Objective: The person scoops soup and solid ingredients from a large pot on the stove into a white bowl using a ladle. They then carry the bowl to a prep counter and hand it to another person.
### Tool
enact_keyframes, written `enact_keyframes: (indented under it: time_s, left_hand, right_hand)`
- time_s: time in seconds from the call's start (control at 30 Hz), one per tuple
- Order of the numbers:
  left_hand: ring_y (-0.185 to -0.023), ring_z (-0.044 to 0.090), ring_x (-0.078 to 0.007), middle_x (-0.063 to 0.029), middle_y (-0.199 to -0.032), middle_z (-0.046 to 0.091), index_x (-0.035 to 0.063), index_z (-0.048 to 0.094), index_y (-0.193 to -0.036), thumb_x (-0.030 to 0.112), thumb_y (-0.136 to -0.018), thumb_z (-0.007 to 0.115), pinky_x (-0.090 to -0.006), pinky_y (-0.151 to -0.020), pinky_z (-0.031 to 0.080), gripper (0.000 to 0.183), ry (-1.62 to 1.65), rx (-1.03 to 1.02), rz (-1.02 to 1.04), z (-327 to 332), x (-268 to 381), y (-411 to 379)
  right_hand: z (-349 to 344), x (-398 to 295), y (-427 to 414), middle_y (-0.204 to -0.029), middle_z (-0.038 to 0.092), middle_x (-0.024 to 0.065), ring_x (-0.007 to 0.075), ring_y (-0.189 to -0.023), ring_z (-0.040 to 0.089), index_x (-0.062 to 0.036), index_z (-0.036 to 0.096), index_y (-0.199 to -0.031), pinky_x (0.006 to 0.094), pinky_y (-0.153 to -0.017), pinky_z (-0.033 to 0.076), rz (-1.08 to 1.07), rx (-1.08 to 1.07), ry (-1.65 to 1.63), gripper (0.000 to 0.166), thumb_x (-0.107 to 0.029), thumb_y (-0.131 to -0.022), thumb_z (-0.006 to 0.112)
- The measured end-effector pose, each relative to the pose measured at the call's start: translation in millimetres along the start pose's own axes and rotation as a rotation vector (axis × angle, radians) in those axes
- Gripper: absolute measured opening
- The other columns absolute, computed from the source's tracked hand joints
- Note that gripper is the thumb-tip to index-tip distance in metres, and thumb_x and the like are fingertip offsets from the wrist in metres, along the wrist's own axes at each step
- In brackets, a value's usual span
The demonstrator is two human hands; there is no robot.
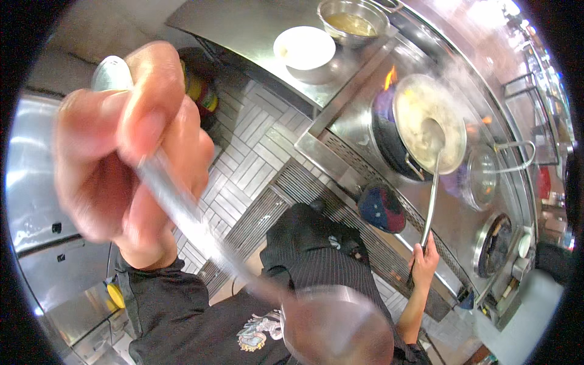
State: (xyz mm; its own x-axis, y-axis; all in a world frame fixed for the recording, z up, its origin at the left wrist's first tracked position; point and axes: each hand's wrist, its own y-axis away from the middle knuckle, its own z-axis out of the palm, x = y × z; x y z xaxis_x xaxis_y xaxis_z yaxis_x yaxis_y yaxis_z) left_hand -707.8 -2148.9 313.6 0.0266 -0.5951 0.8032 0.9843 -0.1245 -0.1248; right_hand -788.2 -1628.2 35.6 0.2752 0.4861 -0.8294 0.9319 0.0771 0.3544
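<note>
My left hand (146, 150), large and blurred close to the camera, grips the handle of a metal spoon (337, 324); its round bowl is near the lower middle of the view. At the right, my right hand (424, 262) holds the dark grip of a long steel ladle (432, 196). The ladle's head rests in cloudy, pale liquid inside a round wok (458, 146). Steam rises from the wok, and orange and purple-blue flames (390, 77) show around it. How full the spoon is, I cannot tell.
A steel counter (237, 27) holds a white bowl (305, 48) and a steel bowl of yellowish liquid (353, 23). Beside the wok are a metal lid or pan (483, 178), a bent metal spout (524, 145) and another burner (495, 246). A dark blue and red item (382, 207) is at the stove's front edge.
</note>
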Motion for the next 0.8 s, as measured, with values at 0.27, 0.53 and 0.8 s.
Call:
enact_keyframes:
  time_s: [0.27, 0.53, 0.8]
  left_hand:
    - [-0.06, 0.061, -0.0152, -0.0154, -0.078, 0.071, -0.0009, 0.062, -0.098, 0.013, -0.097, 0.052, -0.0268, -0.055, 0.05, 0.018, -0.508, 0.633, 0.054, -107.3, -196.2, 2.0]
    - [-0.098, 0.07, -0.0234, -0.0114, -0.105, 0.075, 0.0032, 0.067, -0.118, 0.016, -0.098, 0.061, -0.034, -0.089, 0.053, 0.024, -0.992, 0.45, 0.022, -149.2, -428.7, -53.2]
    - [-0.124, 0.054, -0.0299, -0.0089, -0.126, 0.066, 0.0113, 0.062, -0.133, 0.028, -0.092, 0.066, -0.0511, -0.106, 0.032, 0.044, -1.547, 0.186, 0.078, -137.3, -460.2, -60.9]
  right_hand:
    - [-34.7, -33.8, -71.2, -0.109, 0.068, 0.027, 0.0397, -0.087, 0.067, -0.0072, 0.047, -0.147, 0.0406, -0.079, 0.053, -0.408, 0.325, 0.592, 0.058, -0.01, -0.091, 0.062]
    - [-72.1, -22.0, -115.5, -0.11, 0.068, 0.0269, 0.0429, -0.099, 0.067, -0.0083, 0.046, -0.148, 0.0444, -0.084, 0.053, -0.148, 0.239, 0.726, 0.061, -0.017, -0.091, 0.062]
    - [-58.0, -86.4, -61.9, -0.074, 0.054, 0.0013, 0.0085, -0.049, 0.05, -0.0028, 0.053, -0.12, 0.0258, -0.04, 0.042, 0.325, -0.188, -0.766, 0.024, -0.016, -0.099, 0.055]
